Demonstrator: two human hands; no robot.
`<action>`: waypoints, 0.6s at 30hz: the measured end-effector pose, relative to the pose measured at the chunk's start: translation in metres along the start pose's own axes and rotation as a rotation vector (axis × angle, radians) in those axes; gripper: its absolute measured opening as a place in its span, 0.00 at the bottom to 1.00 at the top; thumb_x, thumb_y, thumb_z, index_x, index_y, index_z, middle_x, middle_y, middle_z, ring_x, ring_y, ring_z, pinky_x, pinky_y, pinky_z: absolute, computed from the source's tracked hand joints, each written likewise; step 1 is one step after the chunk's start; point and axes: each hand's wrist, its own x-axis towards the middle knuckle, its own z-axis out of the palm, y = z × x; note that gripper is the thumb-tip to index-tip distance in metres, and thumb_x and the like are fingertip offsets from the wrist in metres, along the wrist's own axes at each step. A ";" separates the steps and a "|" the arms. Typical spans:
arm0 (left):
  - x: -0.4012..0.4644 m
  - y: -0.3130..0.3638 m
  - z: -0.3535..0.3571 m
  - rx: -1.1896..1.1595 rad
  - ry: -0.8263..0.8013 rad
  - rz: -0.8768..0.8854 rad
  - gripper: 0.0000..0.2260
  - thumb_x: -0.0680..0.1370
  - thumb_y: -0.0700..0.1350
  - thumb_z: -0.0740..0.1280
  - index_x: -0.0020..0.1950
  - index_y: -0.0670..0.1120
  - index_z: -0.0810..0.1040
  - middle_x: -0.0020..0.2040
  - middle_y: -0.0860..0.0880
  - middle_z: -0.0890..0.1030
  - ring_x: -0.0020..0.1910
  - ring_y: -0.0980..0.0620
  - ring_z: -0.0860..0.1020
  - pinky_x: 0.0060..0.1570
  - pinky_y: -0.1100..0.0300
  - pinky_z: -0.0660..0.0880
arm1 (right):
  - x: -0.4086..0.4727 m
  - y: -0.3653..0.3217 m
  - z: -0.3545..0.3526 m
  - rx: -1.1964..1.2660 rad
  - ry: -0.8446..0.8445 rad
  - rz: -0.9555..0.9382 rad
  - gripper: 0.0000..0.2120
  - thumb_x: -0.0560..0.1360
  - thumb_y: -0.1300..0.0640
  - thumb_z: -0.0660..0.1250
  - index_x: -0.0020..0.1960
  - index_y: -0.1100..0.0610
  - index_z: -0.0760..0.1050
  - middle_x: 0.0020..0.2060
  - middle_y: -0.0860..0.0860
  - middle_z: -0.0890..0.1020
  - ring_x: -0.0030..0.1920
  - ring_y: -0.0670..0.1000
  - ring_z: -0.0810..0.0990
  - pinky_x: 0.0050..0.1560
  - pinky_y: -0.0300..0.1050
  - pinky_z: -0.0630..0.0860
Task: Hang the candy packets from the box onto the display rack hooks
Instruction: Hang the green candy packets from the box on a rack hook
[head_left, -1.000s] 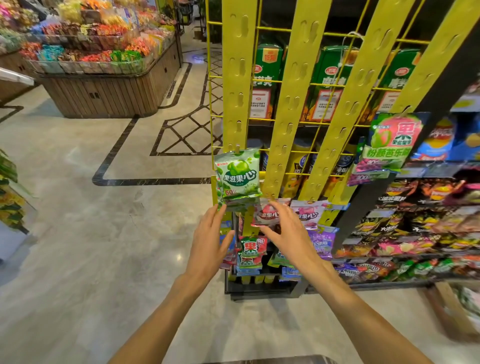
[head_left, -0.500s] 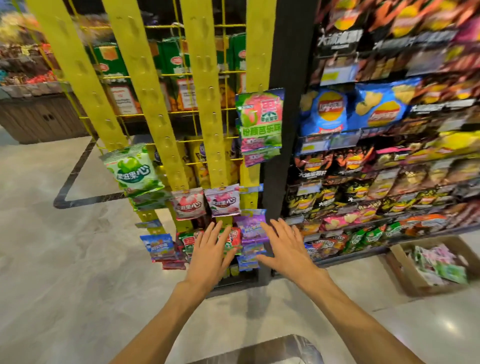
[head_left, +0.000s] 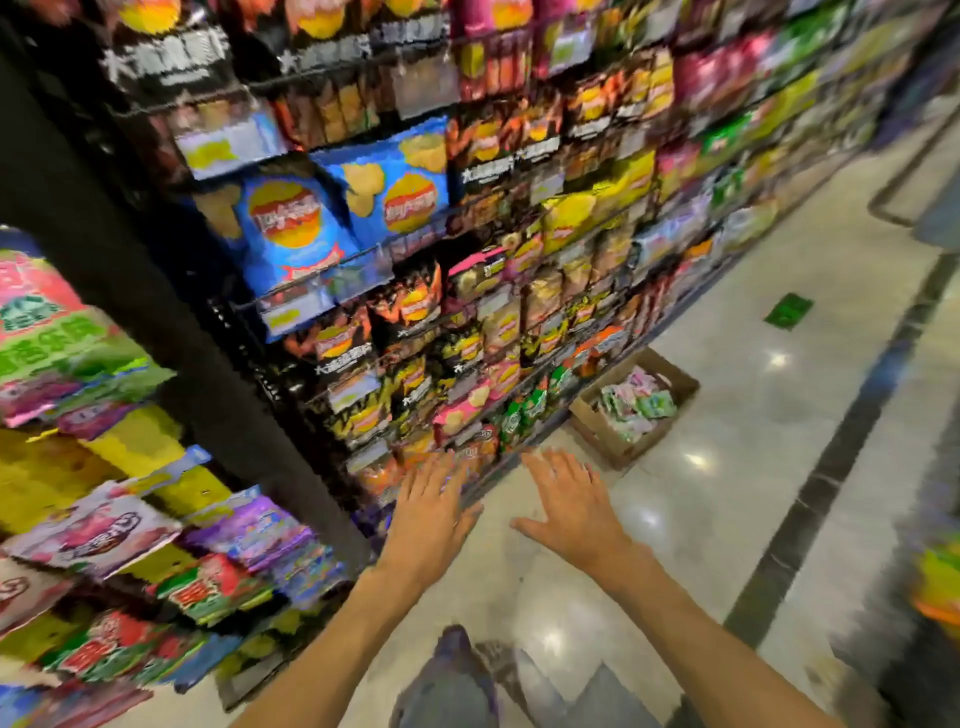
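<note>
Both hands are reaching out bare and flat, on the way to the box for more candy.

The left hand (head_left: 431, 512) and the right hand (head_left: 571, 506) are hovering palm-down over the glossy stone floor (head_left: 727, 467) with fingers spread and straight, holding nothing, which suggests they are being kept free for the next pickup. Ahead of the right hand, the open cardboard box (head_left: 597, 421) is sitting on the floor against the foot of the snack shelves (head_left: 467, 312), its soft, crinkly candy packets (head_left: 636, 402) lying in a loose pale-green and pink heap, likely parked there for easy reach. To the left, the yellow display rack (head_left: 47, 478) is carrying flat, shiny pouches already hung, blurred here.
</note>
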 end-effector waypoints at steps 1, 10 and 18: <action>0.020 0.011 0.004 -0.011 -0.011 0.035 0.43 0.77 0.71 0.31 0.81 0.50 0.63 0.81 0.46 0.62 0.81 0.43 0.60 0.78 0.43 0.58 | 0.002 0.018 -0.001 0.019 0.022 0.029 0.45 0.72 0.26 0.58 0.81 0.51 0.60 0.78 0.58 0.65 0.79 0.61 0.62 0.76 0.65 0.60; 0.201 0.108 0.025 -0.013 -0.145 0.335 0.34 0.81 0.67 0.44 0.81 0.50 0.62 0.81 0.46 0.62 0.81 0.44 0.60 0.78 0.45 0.58 | 0.043 0.157 -0.045 0.031 0.061 0.340 0.42 0.76 0.30 0.63 0.82 0.47 0.51 0.81 0.52 0.58 0.81 0.57 0.53 0.79 0.60 0.51; 0.339 0.184 0.017 -0.036 -0.185 0.581 0.28 0.84 0.59 0.57 0.81 0.49 0.61 0.81 0.47 0.62 0.81 0.45 0.58 0.79 0.49 0.52 | 0.093 0.257 -0.077 0.095 0.105 0.556 0.42 0.76 0.29 0.61 0.83 0.47 0.51 0.82 0.51 0.57 0.82 0.57 0.53 0.80 0.60 0.50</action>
